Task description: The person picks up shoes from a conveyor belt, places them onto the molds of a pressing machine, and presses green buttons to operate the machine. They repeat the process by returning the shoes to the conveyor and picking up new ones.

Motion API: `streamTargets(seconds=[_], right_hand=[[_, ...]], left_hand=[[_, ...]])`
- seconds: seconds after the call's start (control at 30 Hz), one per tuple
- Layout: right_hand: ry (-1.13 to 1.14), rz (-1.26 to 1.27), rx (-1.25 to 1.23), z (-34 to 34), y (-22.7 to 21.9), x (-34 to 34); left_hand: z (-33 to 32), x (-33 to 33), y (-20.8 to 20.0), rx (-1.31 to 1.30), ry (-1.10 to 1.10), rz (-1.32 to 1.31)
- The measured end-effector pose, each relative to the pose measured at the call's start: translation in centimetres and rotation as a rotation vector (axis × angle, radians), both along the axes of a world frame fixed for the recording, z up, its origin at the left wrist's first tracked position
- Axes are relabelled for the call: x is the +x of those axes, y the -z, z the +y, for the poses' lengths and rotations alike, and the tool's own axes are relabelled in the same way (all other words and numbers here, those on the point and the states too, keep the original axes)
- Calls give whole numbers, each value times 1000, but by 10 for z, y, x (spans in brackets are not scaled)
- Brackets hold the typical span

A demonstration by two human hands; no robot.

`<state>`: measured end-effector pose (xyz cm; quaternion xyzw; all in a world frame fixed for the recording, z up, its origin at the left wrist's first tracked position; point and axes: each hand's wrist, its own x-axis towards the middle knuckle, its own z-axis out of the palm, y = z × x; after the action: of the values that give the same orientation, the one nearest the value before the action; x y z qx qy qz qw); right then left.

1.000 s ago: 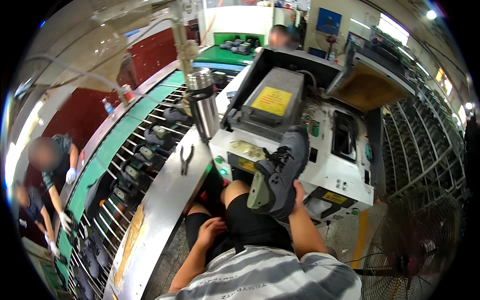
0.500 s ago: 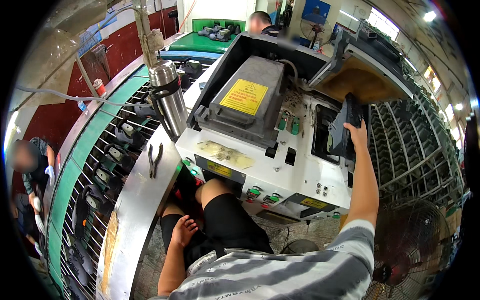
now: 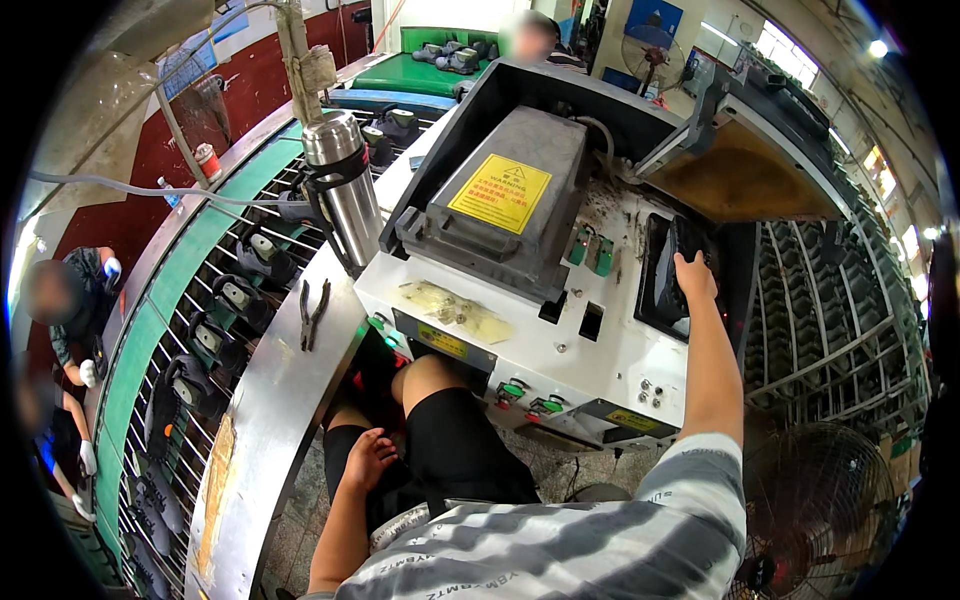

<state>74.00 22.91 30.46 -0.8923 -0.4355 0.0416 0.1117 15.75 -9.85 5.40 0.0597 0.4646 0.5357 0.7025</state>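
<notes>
Into the dark recess of the white machine (image 3: 630,345) on the right reaches my right hand (image 3: 697,277), its fingers closed on the near upper end of a grey and black shoe (image 3: 664,278). The shoe sits low in the recess, and my hand and the recess wall hide part of it. Above the recess the hinged lid (image 3: 765,165) stands raised, its brownish lining showing. My left hand (image 3: 368,457) rests by my thigh, fingers loosely bent and a little apart, nothing in it.
A closed grey cover (image 3: 515,190) with a yellow label lies left of the recess. Pliers (image 3: 313,315) and a steel flask (image 3: 342,190) stand along the metal ledge. Shoes ride a curved roller conveyor (image 3: 215,335). A floor fan (image 3: 820,500) and co-workers (image 3: 70,310) are nearby.
My right hand has moved down and slightly left, lowering the shoe from beneath the raised lid into the recess. My view has shifted slightly; my left hand stays by my thigh.
</notes>
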Motion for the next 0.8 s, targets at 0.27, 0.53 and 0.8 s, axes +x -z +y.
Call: streamTargets(seconds=[0.27,0.53,0.8], right_hand=[[-336,44,914,-205,98,1],[772,1365,1203,-331,199,-3],[346,1647,567,-348,269,-71]], left_hand=[[68,128,-32,267,719,379],[133,276,-57,812,1120,1004],[97,168,1,791,629,720]])
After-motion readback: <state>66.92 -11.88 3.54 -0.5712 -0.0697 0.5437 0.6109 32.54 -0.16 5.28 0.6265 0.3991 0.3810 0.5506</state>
